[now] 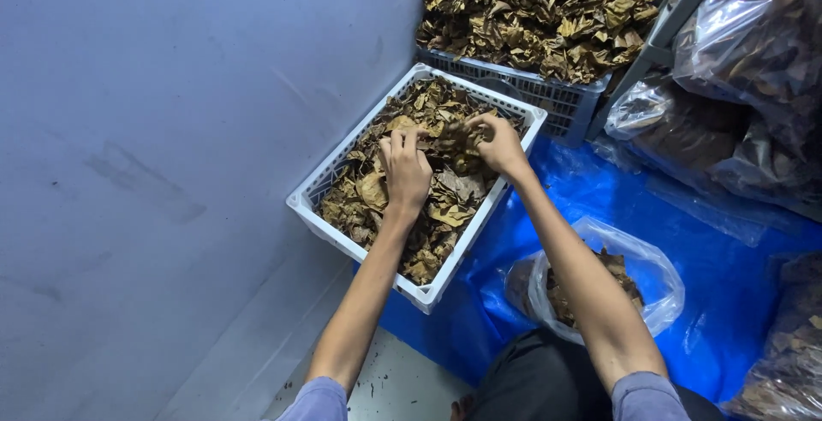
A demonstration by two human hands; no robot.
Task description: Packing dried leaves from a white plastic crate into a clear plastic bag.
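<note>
I am sorting brown, crumpled dried leaves in a white crate against the wall | left hand pressing flat, fingers curled | right hand pinching a leaf clump | clear bag nearby on blue tarp.

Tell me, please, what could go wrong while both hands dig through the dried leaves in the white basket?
The left hand and right hand press into brittle dried leaves, which might crumble. The white basket sits against the wall with its near corner over the blue sheet, so leaves could spill there. The open clear bag lies under the right forearm and might get knocked.
</note>
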